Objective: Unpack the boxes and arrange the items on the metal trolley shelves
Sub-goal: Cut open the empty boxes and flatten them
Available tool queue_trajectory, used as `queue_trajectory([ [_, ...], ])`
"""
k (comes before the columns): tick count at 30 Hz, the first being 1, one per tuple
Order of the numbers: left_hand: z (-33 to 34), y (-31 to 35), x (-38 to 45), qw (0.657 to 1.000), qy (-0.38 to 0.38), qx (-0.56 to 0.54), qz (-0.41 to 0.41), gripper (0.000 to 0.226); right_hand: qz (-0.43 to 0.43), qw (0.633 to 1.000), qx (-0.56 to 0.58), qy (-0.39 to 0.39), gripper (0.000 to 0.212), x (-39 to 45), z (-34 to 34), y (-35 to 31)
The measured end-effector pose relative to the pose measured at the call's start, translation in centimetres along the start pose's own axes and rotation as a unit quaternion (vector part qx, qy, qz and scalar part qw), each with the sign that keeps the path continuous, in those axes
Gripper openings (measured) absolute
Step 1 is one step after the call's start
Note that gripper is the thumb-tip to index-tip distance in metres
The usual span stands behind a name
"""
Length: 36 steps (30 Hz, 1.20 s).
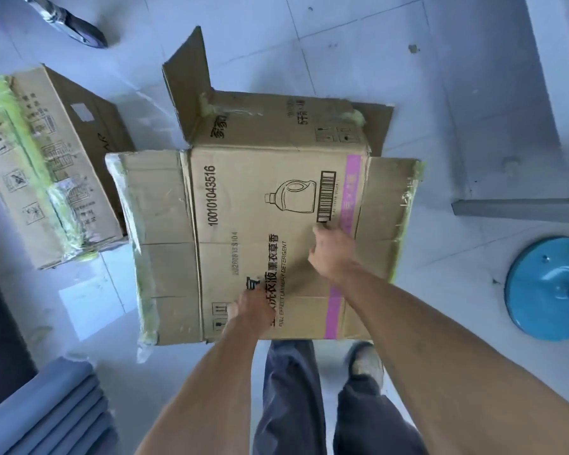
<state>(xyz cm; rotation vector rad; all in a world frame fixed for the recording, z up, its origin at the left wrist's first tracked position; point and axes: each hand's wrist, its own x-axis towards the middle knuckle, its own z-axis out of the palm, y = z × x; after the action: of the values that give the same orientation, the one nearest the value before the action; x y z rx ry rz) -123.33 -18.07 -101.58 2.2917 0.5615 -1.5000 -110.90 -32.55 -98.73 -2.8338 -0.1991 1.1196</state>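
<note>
A large cardboard detergent box [260, 205] lies on its side on the tiled floor, its flaps spread out to the left, right and back. A bottle drawing, a barcode and a pink stripe mark its upper face. My left hand [248, 310] presses on that face near the front edge, fingers bent against the cardboard. My right hand [334, 252] rests flat on the face just below the barcode. Nothing from inside the box shows. A second box [46, 165], sealed with greenish tape, stands to the left.
A blue round base [546, 290] lies on the floor at right. A grey ledge [513, 208] runs along the right side. Grey slats [53, 408] sit at lower left, a shiny metal piece [76, 24] at top left. My legs stand just before the box.
</note>
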Motion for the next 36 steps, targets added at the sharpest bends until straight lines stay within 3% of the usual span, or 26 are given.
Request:
queue_trajectory([
  [2,-2.9,0.7,0.1,0.998,0.059,-0.008,0.024,0.061,0.0,1.0,-0.005,0.015,0.037,0.9,-1.3,0.1],
  [7,-10.2,4.5,2.2,0.979,0.192,-0.026,0.061,0.059,-0.018,0.998,0.022,0.052,0.074,3.9,-4.4,0.3],
  [9,-11.4,5.3,3.5,0.987,0.152,0.005,0.051,0.074,-0.002,0.999,0.024,0.038,0.071,5.7,-4.9,0.4],
  [11,-12.3,6.4,4.5,0.997,0.06,0.047,0.01,0.089,0.042,0.997,0.035,0.046,0.052,6.9,-5.2,0.7],
  [14,-13.9,7.8,5.6,0.995,0.039,0.093,-0.023,0.061,0.085,0.991,0.045,0.097,0.037,8.3,-6.0,1.0],
  [16,-16.3,9.5,6.3,0.985,0.097,0.14,-0.014,0.036,0.076,0.987,0.027,0.142,0.038,9.9,-7.5,1.8],
  [18,-19.4,12.1,7.4,0.976,0.186,0.11,-0.003,0.028,0.056,0.98,0.032,0.189,0.044,12.2,-9.8,2.9],
  [20,-22.8,15.4,8.7,0.961,0.274,0.028,0.016,0.037,0.047,0.972,0.068,0.221,0.048,15.2,-12.3,4.2],
  [23,-27.6,21.1,11.6,0.936,0.34,-0.021,0.084,0.053,0.029,0.966,0.095,0.238,0.042,20.2,-15.5,6.6],
  [26,-31.5,26.4,14.4,0.934,0.331,-0.013,0.13,0.058,0.009,0.981,0.058,0.182,0.049,24.9,-18.1,9.3],
  [29,-32.9,30.1,16.7,0.945,0.301,0.008,0.127,0.05,-0.025,0.985,0.066,0.158,0.038,28.1,-20.4,10.8],
  [33,-32.9,33.6,17.0,0.955,0.29,0.064,-0.009,0.024,0.052,0.99,0.108,0.076,0.024,30.3,-23.1,12.0],
  [36,-30.6,34.9,16.6,0.983,0.154,0.042,-0.088,0.036,0.089,0.983,0.144,-0.07,0.027,30.2,-22.6,12.9],
])
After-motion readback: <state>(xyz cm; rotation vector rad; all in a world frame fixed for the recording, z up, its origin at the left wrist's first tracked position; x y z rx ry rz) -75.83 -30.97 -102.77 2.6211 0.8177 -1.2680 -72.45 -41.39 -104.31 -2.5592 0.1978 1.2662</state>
